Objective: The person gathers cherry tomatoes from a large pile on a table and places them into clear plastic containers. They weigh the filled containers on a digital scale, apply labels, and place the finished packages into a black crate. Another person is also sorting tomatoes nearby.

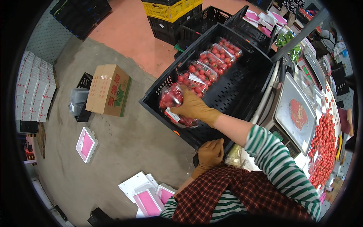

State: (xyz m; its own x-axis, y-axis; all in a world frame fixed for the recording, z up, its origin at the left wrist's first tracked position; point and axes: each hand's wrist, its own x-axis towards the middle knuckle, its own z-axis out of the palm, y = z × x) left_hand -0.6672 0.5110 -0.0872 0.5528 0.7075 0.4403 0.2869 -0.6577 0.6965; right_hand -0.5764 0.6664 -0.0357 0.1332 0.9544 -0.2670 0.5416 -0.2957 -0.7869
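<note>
My right hand (pixel 195 106), in a brown glove, grips a clear plastic pack of cherry tomatoes (pixel 171 98) with a white label. The pack is tilted at the near left end of a black plastic crate (pixel 227 96). Beyond it, several similar cherry tomato packs (pixel 208 68) stand in a row along the crate's left side. My left hand (pixel 210 153), also gloved in brown, has its fingers curled beside the crate's near corner, close to my checked apron; whether it holds the rim is hidden.
To the right, a table carries a weighing scale with a steel pan (pixel 296 113) and a heap of loose cherry tomatoes (pixel 324 147). A metal post (pixel 302 34) rises by the crate. A cardboard box (pixel 107 90) and white foam trays (pixel 146 201) lie on the floor at left.
</note>
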